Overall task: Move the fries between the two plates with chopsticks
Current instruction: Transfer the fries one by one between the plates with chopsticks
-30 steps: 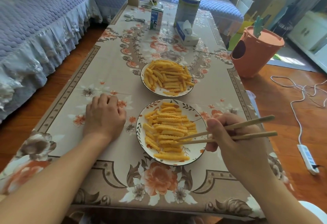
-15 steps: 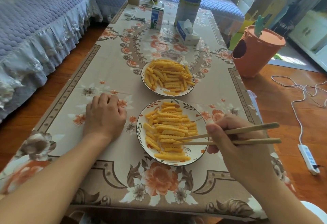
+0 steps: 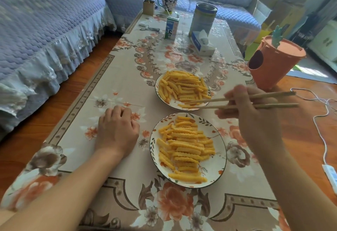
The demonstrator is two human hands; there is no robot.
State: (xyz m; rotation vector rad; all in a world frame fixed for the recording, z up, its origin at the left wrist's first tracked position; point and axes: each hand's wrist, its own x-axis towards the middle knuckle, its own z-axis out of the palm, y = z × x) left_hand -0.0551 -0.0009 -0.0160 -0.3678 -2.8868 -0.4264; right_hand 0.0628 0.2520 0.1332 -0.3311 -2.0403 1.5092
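Your right hand (image 3: 255,119) grips the chopsticks (image 3: 237,101), tips just apart at the near rim of the far plate (image 3: 182,107), where one fry (image 3: 184,105) lies at or between them; whether it is pinched I cannot tell. Your left hand (image 3: 116,130) rests on the desk (image 3: 109,85), fingers loosely curled, holding nothing, just beside the near plate (image 3: 215,167). The fries look light, stiff and ridged, probably brittle, so pinch one near its middle, gently. Beyond your right hand stand a tissue box (image 3: 201,44), a tin (image 3: 202,19) and a milk carton (image 3: 172,27), well clear; the orange bin (image 3: 271,66) sits to its outer side. Nothing blocks the path between plates.
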